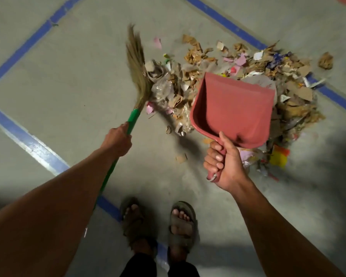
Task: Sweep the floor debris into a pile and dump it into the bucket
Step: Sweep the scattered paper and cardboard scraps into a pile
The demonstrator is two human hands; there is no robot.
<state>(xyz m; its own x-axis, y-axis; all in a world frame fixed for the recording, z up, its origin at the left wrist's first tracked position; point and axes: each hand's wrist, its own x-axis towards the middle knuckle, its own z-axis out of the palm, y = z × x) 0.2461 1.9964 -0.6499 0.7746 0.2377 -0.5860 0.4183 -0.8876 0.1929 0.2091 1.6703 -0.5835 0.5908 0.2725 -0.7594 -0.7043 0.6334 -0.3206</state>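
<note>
Debris (238, 76) lies in a loose heap across the upper middle and right of the frame: torn brown cardboard, clear crumpled plastic, and pink, white and yellow scraps on a grey floor (68, 66). Blue tape lines (28, 43) cross the floor at the left, with another running down the upper right under the far edge of the heap.

At the left of the heap, a broom (137, 62) with straw bristles and a green handle stands tilted, its bristle tips blurred, so whether they touch the floor is hard to say; the lower bristles are just beside the clear plastic at the heap's left edge. The left hand (117, 141) is wrapped around the green handle below the bristle binding, fingers closed on it.

At the middle right, a red dustpan (234, 108) is held above the near part of the heap, its open mouth facing away toward the upper right, and it hides the scraps beneath it. Its inside looks bare. The right hand (223, 162) grips the dustpan's handle, fingers curled round it and thumb along the top.

One small cardboard piece (181, 157) lies apart on the floor between the hands. At the bottom centre, two feet in sandals (181, 224) stand on the floor, one over a blue line.
</note>
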